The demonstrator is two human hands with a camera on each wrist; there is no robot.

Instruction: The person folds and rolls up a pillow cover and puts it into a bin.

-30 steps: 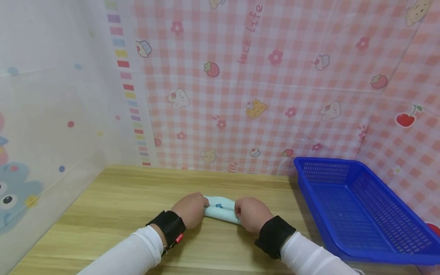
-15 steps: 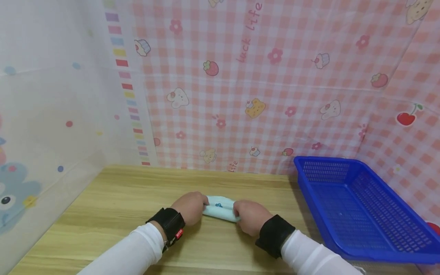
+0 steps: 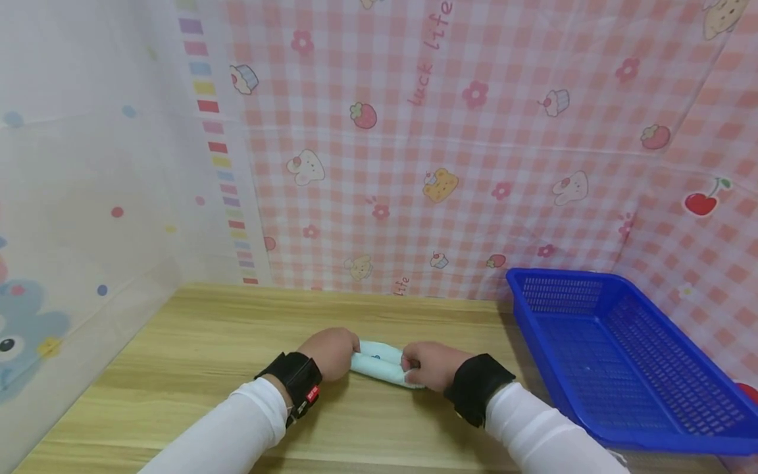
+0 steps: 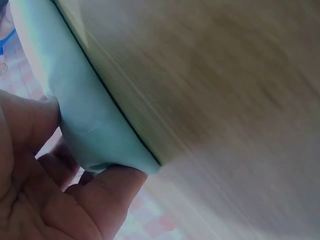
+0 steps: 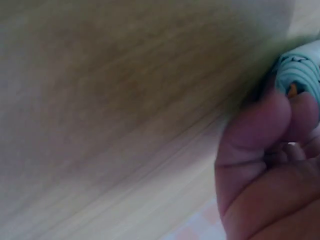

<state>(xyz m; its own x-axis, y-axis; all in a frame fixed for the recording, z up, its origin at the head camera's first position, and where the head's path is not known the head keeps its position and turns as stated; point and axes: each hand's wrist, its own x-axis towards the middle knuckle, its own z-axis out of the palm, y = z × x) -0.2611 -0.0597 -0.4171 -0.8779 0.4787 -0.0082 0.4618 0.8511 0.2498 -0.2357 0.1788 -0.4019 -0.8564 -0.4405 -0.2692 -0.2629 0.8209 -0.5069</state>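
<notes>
A light-teal rolled cloth (image 3: 379, 370) with a small blue print lies across the middle of the wooden table. My left hand (image 3: 333, 352) holds its left end; in the left wrist view the thumb and fingers (image 4: 120, 192) pinch the cloth's end. At the other end, my right hand (image 3: 435, 365) has thumb and forefinger at the edge of the roll. Seen from the right wrist, the roll's end (image 5: 297, 75) shows several wound layers with a spot of orange inside, and the fingertips pinch right at it.
A blue plastic basket (image 3: 598, 368) with mesh walls stands on the right of the wooden table (image 3: 237, 322). A pink checked cloth (image 3: 414, 164) hangs behind, and a white printed one (image 3: 106, 164) covers the left side.
The right hand has shifted its grip, its wrist rising slightly and more of the roll's right end showing. Less of the blue print shows as the roll has turned. The left hand stays nearly in place.
</notes>
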